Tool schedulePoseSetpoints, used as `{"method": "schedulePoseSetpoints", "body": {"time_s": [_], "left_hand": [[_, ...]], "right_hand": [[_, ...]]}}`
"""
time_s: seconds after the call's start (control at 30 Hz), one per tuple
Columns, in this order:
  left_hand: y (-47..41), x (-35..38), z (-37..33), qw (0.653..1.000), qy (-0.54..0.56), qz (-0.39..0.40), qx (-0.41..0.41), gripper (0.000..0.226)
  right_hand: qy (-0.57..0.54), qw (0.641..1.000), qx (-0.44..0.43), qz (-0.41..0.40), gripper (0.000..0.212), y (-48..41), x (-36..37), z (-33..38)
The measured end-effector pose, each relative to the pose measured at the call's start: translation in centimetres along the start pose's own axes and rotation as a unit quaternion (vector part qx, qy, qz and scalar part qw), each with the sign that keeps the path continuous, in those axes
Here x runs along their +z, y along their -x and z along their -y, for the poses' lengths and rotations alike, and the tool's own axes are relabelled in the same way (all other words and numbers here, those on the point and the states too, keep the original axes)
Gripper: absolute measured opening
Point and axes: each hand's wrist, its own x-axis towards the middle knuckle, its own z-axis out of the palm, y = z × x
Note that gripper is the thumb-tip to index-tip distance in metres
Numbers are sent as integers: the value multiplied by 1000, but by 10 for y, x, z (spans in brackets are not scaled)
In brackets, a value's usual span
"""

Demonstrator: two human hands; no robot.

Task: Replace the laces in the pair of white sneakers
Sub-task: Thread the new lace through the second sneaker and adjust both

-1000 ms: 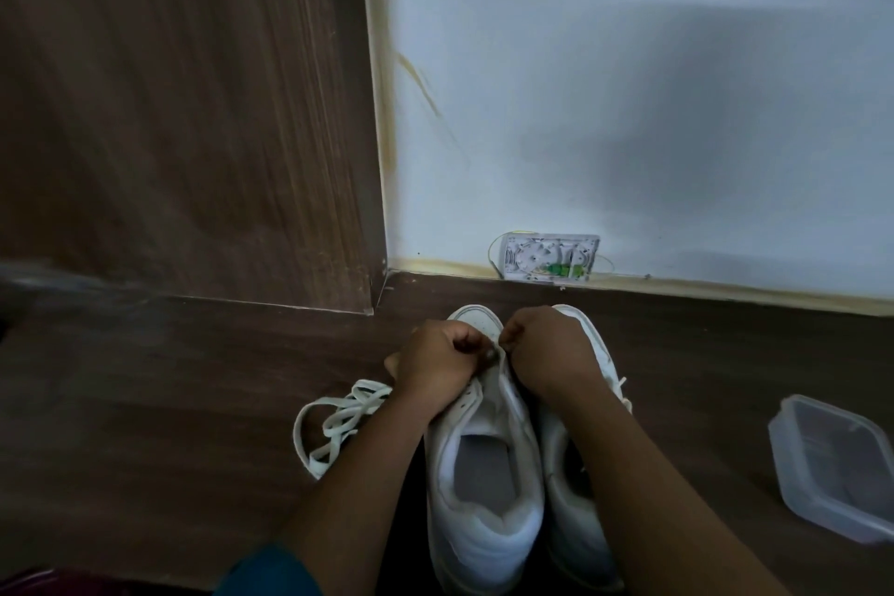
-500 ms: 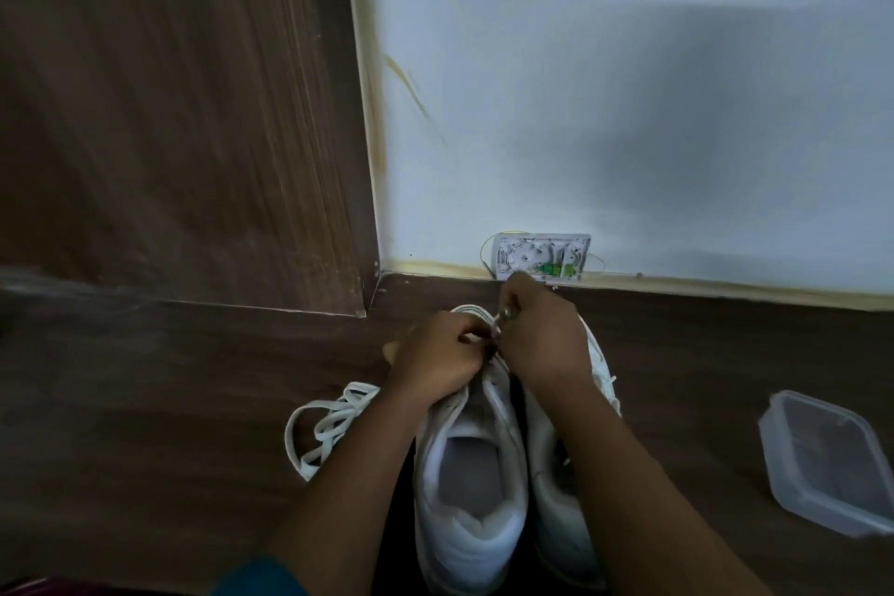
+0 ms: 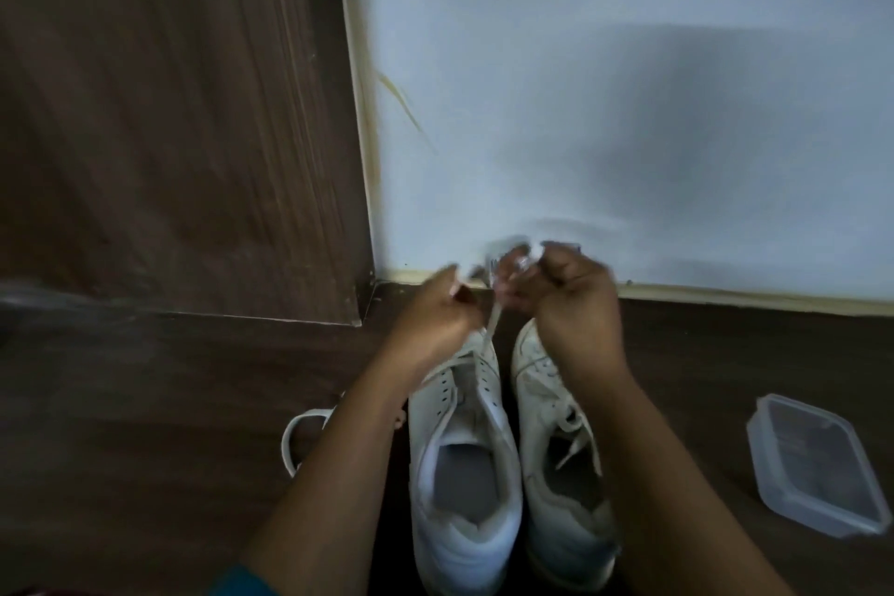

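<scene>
Two white sneakers stand side by side on the dark wood floor, toes toward the wall. The left sneaker (image 3: 462,465) has mostly bare eyelets. The right sneaker (image 3: 556,440) keeps its lace. A white lace (image 3: 491,327) rises from the left sneaker's toe-end eyelets. My left hand (image 3: 438,322) pinches one end of that lace. My right hand (image 3: 573,305) grips the other end, raised above the toes; the ends are blurred. A loose white lace (image 3: 302,438) lies on the floor left of my left forearm, partly hidden by it.
A clear plastic container (image 3: 817,469) sits on the floor at the right. A pale wall (image 3: 629,136) with a yellowish skirting stands just beyond the toes. A brown wooden panel (image 3: 169,111) fills the left.
Both hands have lifted from the left sneaker's toe toward the wall, drawing the lace up and taut. The view has tilted, and my hands now cover the wall socket.
</scene>
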Motion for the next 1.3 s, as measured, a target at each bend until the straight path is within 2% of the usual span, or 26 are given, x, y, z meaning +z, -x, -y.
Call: {"method": "schedulePoseSetpoints", "body": {"time_s": [0.07, 0.1, 0.13, 0.2, 0.27, 0.3, 0.37, 0.4, 0.47, 0.5, 0.53, 0.6, 0.73, 0.77, 0.8, 0.83, 0.87, 0.93, 0.97, 1.0, 1.03, 1.1, 1.13, 1.17, 1.23, 1.3], "left_hand": [[2, 2, 9, 996, -70, 64, 6, 11], [2, 2, 8, 998, -46, 52, 5, 16], [2, 1, 3, 1000, 18, 20, -10, 25], [1, -3, -12, 982, 186, -37, 1, 30], [1, -5, -25, 954, 295, -33, 39, 32], [2, -5, -28, 953, 297, -18, 56, 33], [4, -2, -24, 967, 244, -11, 65, 32], [2, -2, -17, 979, 194, -25, 52, 29], [0, -5, -2, 999, 20, -25, 15, 28], [0, -5, 6, 997, -74, 8, 10, 34], [1, -4, 12, 988, -147, 45, 24, 37], [4, -2, 21, 974, -200, 86, 62, 33], [-2, 5, 27, 971, -210, 93, 66, 13], [-4, 8, 26, 970, -221, 83, 64, 17], [-4, 10, 23, 976, -200, 68, 56, 23], [-3, 12, 17, 988, -136, 54, 51, 27], [-1, 12, 9, 996, -53, 41, 51, 29], [1, 7, -6, 995, 59, 50, 64, 29], [2, 4, -10, 992, 77, 72, 66, 28], [1, 2, -9, 992, 69, 91, 60, 26], [1, 1, -7, 993, 34, 96, 53, 24], [-2, -1, 7, 992, -107, 52, 51, 26], [-3, -1, 15, 980, -190, 28, 48, 28], [-2, -4, 22, 966, -257, 16, 39, 28], [-1, -8, 34, 944, -330, 20, -4, 20], [-1, -11, 41, 938, -343, 15, -39, 13]], "right_hand": [[-97, 995, 0, -36, 23, -4, -7, 7], [-66, 997, 4, -40, 22, -4, -10, 5], [22, 999, 10, -26, 19, -5, -14, 2], [219, 971, 46, 86, 17, -1, -16, -5], [298, 925, 80, 221, 23, 6, -9, -9], [323, 913, 69, 240, 19, 8, -4, -11], [353, 916, 19, 190, 10, 6, 4, -17], [317, 940, 6, 128, 13, 4, 4, -18], [145, 989, 1, -1, 21, 0, 4, -11], [52, 997, -10, -54, 25, -1, 2, -3], [-25, 995, -24, -93, 28, -2, -1, 5], [-91, 985, -58, -133, 28, -3, -6, 13], [-87, 991, -62, -81, 27, -4, -4, 13], [-73, 992, -58, -84, 27, -4, -3, 12], [-20, 993, -59, -102, 24, -5, -4, 7], [80, 989, -55, -108, 17, -8, -7, 2], [216, 972, -27, -84, 12, -9, -12, -1], [467, 879, 91, 3, 30, -8, -22, -9], [523, 842, 125, 47, 38, -5, -23, -10], [535, 834, 118, 65, 41, -1, -22, -8], [519, 848, 81, 72, 40, 1, -17, -6], [453, 882, -38, 122, 38, 4, -8, -2], [427, 884, -73, 172, 36, 3, -3, -2], [412, 880, -87, 222, 35, 4, 2, -4], [458, 835, -69, 297, 33, 7, 9, -12], [530, 795, -41, 292, 29, 6, 11, -21]]}}
